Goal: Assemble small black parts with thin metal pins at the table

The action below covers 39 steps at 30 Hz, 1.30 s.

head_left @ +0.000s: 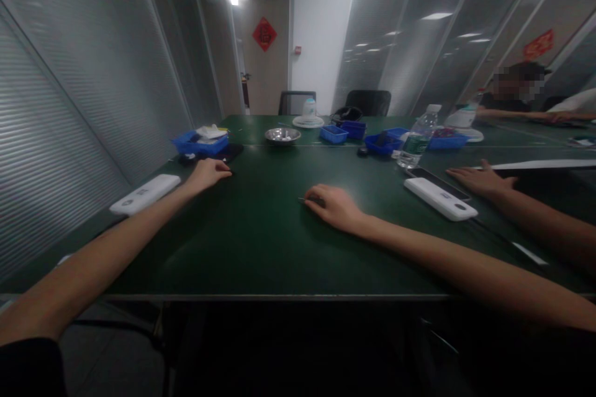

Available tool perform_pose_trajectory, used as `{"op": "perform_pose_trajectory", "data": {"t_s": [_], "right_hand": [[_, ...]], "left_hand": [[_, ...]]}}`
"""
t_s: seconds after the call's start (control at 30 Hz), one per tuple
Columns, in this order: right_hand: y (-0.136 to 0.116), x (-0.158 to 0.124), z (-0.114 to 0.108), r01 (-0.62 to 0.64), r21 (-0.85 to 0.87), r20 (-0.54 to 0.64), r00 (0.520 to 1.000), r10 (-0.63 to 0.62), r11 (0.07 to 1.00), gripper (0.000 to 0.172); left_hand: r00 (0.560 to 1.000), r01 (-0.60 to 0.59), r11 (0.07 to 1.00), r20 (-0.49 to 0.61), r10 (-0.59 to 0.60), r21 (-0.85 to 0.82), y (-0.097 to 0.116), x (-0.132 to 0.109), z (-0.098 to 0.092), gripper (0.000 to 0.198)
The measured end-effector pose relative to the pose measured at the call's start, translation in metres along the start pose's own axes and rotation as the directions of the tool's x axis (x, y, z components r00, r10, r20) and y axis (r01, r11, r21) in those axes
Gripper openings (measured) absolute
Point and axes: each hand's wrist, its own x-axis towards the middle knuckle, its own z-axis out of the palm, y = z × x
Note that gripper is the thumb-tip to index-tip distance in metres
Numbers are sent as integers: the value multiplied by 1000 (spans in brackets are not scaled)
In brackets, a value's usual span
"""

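Note:
My right hand [336, 206] rests low over the green table [261, 242], fingers curled in a pinch. From its fingertips a small, thin, metallic-looking piece [301, 200] sticks out to the left; its kind is too small to tell. Farther left, my left hand [208, 175] is closed, thumb and fingers brought together at the tabletop. Something tiny and dark may be at those fingertips, but I cannot make it out. Just behind my left hand lie a dark flat object [231, 152] and a blue tray [200, 144] with white tissue-like material in it.
White power banks lie at left [145, 193] and right [440, 198]. A phone [437, 183], a water bottle [419, 139] and another person's hand [484, 181] are at right. Farther back stand a metal bowl [282, 136] and several blue trays [333, 134]. Someone sits at far right.

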Motion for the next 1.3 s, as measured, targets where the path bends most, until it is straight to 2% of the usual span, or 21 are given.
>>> {"op": "perform_pose_trajectory", "data": {"t_s": [0.07, 0.17, 0.27, 0.37, 0.53, 0.87, 1.1, 1.3], "right_hand": [[-1, 0, -1, 12, 15, -3, 1000, -12, 1000, 22], [-3, -2, -2, 73, 60, -18, 997, -72, 996, 21], [-7, -4, -4, 161, 103, -39, 987, -158, 982, 20], [-11, -5, -5, 218, 113, -50, 976, -213, 969, 19], [-15, -5, -7, 254, 98, -21, 967, -253, 962, 20], [-13, -6, -6, 293, 116, -14, 956, -293, 949, 21], [-13, -5, -5, 301, 151, -4, 953, -304, 942, 21], [-18, -5, -9, 289, 164, 47, 953, -300, 943, 23]], "left_hand": [[989, -97, 987, 99, 110, -126, 25, -11, 8, 30], [921, -248, 921, 222, 320, -299, 73, -36, 25, 32], [846, -378, 844, 228, 482, -381, 117, -64, 39, 29], [792, -459, 785, 208, 573, -416, 142, -84, 43, 25], [780, -485, 754, 170, 602, -442, 149, -94, 41, 22], [772, -505, 735, 143, 619, -453, 146, -92, 48, 21], [787, -475, 753, 164, 595, -455, 146, -92, 47, 23], [763, -488, 734, 179, 622, -472, 148, -92, 46, 23]]}}
